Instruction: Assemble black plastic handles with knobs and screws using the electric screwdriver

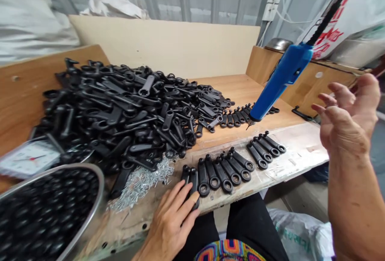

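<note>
My left hand [173, 217] lies at the table's front edge, its fingers stretched over black crank handles [195, 177] at the left end of a row. More black crank handles [221, 172] lie side by side to the right, each with a ring end toward me and a small knob at the far end. A separate group of crank handles [266, 150] sits farther right. My right hand [350, 112] is raised at the right, fingers apart and nothing in it. Left of it, a blue electric screwdriver [281, 80] hangs tilted from a coiled cord, its bit above the table.
A big heap of black handles [120, 104] covers the table's left and middle. Small silvery screws [144, 181] are piled in front. A metal bowl [100, 189] of black knobs and a white clock [30, 158] stand left. More handles [237, 116] line up behind.
</note>
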A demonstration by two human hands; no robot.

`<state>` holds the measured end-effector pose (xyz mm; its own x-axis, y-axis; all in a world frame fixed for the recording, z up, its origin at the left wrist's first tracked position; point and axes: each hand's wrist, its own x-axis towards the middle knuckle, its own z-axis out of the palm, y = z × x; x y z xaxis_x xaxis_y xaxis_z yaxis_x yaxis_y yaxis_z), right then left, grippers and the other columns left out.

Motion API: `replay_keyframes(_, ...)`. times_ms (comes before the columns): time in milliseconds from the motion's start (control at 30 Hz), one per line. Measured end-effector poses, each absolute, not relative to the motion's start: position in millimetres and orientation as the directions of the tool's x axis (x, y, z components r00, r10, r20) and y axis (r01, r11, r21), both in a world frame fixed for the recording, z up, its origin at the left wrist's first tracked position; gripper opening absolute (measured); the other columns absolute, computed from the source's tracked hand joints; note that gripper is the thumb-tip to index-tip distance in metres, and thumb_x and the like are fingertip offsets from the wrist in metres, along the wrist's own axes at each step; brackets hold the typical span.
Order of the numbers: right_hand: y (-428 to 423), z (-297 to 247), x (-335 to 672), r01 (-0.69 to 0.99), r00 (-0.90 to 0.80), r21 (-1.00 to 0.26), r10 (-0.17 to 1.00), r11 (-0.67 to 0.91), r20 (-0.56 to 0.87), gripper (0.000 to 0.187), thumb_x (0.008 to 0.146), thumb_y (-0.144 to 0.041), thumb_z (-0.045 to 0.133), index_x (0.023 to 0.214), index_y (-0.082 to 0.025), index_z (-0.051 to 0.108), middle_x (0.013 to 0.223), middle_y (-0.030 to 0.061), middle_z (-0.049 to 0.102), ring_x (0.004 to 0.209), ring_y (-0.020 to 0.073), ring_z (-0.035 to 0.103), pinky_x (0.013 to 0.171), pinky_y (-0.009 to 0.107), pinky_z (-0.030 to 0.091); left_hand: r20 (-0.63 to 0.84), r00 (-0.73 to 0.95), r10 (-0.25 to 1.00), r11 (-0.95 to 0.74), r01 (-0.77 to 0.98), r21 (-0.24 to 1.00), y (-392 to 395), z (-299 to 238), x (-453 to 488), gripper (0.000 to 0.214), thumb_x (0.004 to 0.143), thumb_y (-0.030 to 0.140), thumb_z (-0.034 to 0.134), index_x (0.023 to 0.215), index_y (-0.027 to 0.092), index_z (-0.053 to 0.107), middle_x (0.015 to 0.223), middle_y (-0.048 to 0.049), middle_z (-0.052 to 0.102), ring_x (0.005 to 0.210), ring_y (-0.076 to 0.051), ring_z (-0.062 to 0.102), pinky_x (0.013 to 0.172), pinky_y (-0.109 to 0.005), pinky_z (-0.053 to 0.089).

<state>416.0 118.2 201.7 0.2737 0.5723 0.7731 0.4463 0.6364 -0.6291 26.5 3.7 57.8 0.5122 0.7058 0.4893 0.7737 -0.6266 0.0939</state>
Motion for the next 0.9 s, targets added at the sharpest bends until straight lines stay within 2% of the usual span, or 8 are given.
replay_keyframes(133,143,197,387,0.111,0.174,-0.769,0.749,0.630,0.639,0.077,0.054,-0.027,0.078,0.123,-0.036,0.046,0.116,0.0089,0.055,0.099,0.0238,0.057,0.079,0.041,0.044,0.502,0.418,0.757,-0.561,0.810,0.172,2,58,39,0.026,0.084,0.015,0.050,0.107,0.019,0.060,0.112,-0.0083,0.061,0.112,-0.026,0.051,0.087,-0.043,0.051)
replay_keyframes(233,165,197,357,-0.029,0.080,-0.809,0.809,0.586,0.583,0.067,0.057,-0.029,0.078,0.118,-0.032,0.050,0.105,0.0081,0.059,0.088,0.0218,0.060,0.073,0.040,0.047,0.512,0.366,0.777,-0.524,0.827,0.204,2,54,44,0.025,0.084,0.015,0.050,0.105,0.018,0.062,0.110,-0.0090,0.061,0.110,-0.026,0.052,0.088,-0.043,0.050)
replay_keyframes(367,180,199,333,-0.079,0.147,-0.803,0.804,0.590,0.576,0.043,0.059,-0.024,0.078,0.096,-0.022,0.057,0.086,0.0062,0.064,0.071,0.0182,0.061,0.066,0.037,0.049,0.518,0.348,0.781,-0.512,0.832,0.214,1,54,44,0.024,0.084,0.016,0.050,0.105,0.018,0.061,0.108,-0.0082,0.063,0.107,-0.026,0.054,0.086,-0.043,0.050)
replay_keyframes(467,176,201,333,-0.072,0.095,-0.834,0.837,0.546,0.539,0.047,0.054,-0.025,0.080,0.094,-0.022,0.055,0.079,0.0074,0.067,0.060,0.0190,0.062,0.056,0.036,0.049,0.530,0.374,0.761,-0.538,0.821,0.193,3,67,45,0.023,0.083,0.025,0.053,0.104,0.018,0.061,0.109,-0.0089,0.063,0.108,-0.029,0.054,0.087,-0.047,0.046)
replay_keyframes(533,169,201,332,-0.106,-0.052,-0.853,0.854,0.512,0.518,0.050,0.050,-0.027,0.082,0.091,-0.021,0.055,0.081,0.0089,0.068,0.059,0.0198,0.063,0.053,0.034,0.049,0.513,0.472,0.717,-0.622,0.766,0.165,9,81,50,0.029,0.082,0.033,0.055,0.106,0.016,0.059,0.112,-0.0098,0.062,0.111,-0.030,0.052,0.092,-0.049,0.042)
replay_keyframes(633,155,202,321,-0.202,-0.238,-0.853,0.821,0.481,0.519,0.048,0.050,-0.030,0.082,0.089,-0.019,0.056,0.081,0.0094,0.068,0.061,0.0210,0.062,0.051,0.033,0.048,0.423,0.695,0.582,-0.795,0.596,0.115,28,99,68,0.046,0.079,0.045,0.058,0.113,0.014,0.055,0.118,-0.0111,0.058,0.119,-0.030,0.045,0.098,-0.048,0.037)
replay_keyframes(767,140,204,289,-0.310,-0.309,-0.838,0.785,0.450,0.536,0.046,0.053,-0.034,0.081,0.091,-0.020,0.059,0.073,0.0051,0.065,0.066,0.0235,0.062,0.056,0.037,0.050,0.353,0.863,0.362,-0.926,0.375,0.033,62,102,101,0.069,0.072,0.058,0.059,0.120,0.010,0.048,0.123,-0.0141,0.053,0.122,-0.030,0.039,0.101,-0.044,0.032)
replay_keyframes(900,134,207,263,-0.327,-0.355,-0.857,0.788,0.399,0.503,0.062,0.054,-0.041,0.081,0.108,-0.026,0.054,0.077,0.0029,0.064,0.071,0.0248,0.064,0.063,0.040,0.052,0.363,0.898,0.248,-0.966,0.256,0.027,94,92,129,0.075,0.072,0.070,0.047,0.116,0.010,0.049,0.119,-0.0151,0.052,0.112,-0.029,0.044,0.094,-0.041,0.037)
